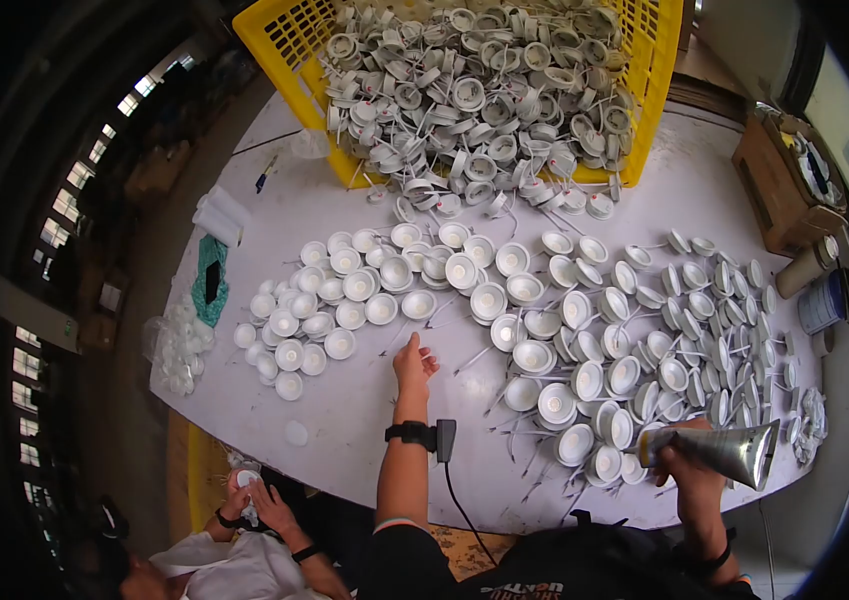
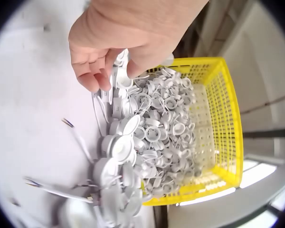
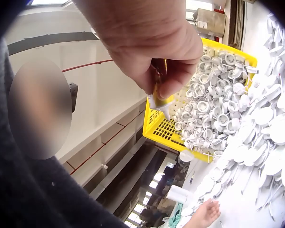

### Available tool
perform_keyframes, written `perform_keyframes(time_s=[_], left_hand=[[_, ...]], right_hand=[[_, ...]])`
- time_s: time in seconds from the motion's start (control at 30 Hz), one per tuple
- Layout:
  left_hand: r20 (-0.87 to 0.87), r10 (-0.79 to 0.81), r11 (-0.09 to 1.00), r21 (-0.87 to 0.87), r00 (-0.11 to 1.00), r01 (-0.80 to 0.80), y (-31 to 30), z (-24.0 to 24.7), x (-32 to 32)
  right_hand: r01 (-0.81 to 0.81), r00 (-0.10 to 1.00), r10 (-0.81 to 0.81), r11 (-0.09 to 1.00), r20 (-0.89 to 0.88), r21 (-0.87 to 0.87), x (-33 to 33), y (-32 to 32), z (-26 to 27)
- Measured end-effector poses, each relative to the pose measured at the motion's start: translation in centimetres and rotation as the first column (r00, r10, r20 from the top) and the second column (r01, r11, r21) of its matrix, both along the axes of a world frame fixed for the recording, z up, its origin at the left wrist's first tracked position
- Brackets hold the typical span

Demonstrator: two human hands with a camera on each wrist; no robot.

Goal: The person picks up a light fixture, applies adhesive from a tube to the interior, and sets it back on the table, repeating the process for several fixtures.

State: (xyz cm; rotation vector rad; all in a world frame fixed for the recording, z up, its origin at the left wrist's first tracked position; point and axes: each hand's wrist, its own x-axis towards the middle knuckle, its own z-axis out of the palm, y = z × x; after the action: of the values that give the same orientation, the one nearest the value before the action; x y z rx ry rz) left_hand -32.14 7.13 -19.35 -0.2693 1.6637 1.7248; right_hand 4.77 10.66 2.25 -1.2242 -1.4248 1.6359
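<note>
The right hand [image 1: 694, 465] grips a silver squeeze tube [image 1: 739, 452] over the right part of the table. In the right wrist view, the tube's white pointed nozzle [image 3: 162, 108] sticks out below the fingers. My left hand [image 1: 414, 368] is over the middle of the table with its fingers loosely bent, holding nothing. Just beyond its fingertips lies a round white downlight [image 1: 419, 304]. Many more such downlights [image 1: 556, 403], with short white cables, spread in rows to the right. Another group of downlights [image 1: 341, 344] lies to the left.
A yellow crate [image 1: 656, 110] full of white ring-shaped parts stands at the back. A cardboard box [image 1: 779, 190] and cans [image 1: 822, 305] line the right side. White rolls [image 1: 219, 215] and a bag of white pieces [image 1: 182, 350] sit at left. Another person [image 1: 244, 560] works at lower left.
</note>
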Motion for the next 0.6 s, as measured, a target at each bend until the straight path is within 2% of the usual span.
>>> perform_keyframes(time_s=[0.07, 0.13, 0.17, 0.23, 0.47, 0.53, 0.6], left_hand=[[0.043, 0.064, 0.998, 0.001, 0.997, -0.064, 2.9, -1.7, -1.6], [0.039, 0.094, 0.985, -0.147, 0.995, -0.088, 5.1, -2.7, -2.8], [0.04, 0.089, 0.986, -0.143, 0.995, -0.083, 5.8, -3.3, -3.2], [-0.037, 0.136, 0.956, -0.257, 0.99, -0.141, 6.8, -3.7, -3.8], [-0.12, 0.08, 0.953, -0.282, 0.99, -0.111, 4.3, -4.5, -3.3], [0.126, 0.005, 0.999, 0.032, 0.992, -0.009, 2.4, -1.9, -1.0], [0.19, -0.169, 0.952, 0.285, 0.967, 0.11, 0.6, 2.7, 3.3]], right_hand=[[0.036, 0.999, -0.036, 0.999, 0.0, -0.009, 0.0, 0.4, -0.3], [0.044, 0.999, -0.044, 0.999, 0.004, -0.009, 0.2, 0.9, -0.5], [0.051, 0.999, -0.051, 0.999, 0.004, -0.014, 0.3, 1.1, -0.7], [0.09, 0.996, -0.09, 0.996, 0.001, -0.025, 0.3, 1.5, -0.9], [0.062, 0.998, -0.062, 0.998, 0.007, -0.023, 0.8, 1.6, -0.3], [0.053, 0.998, -0.053, 0.999, -0.015, -0.013, 1.0, 1.3, 0.1], [0.035, 0.998, -0.037, 0.999, -0.055, -0.039, 1.6, 0.7, 0.3]])
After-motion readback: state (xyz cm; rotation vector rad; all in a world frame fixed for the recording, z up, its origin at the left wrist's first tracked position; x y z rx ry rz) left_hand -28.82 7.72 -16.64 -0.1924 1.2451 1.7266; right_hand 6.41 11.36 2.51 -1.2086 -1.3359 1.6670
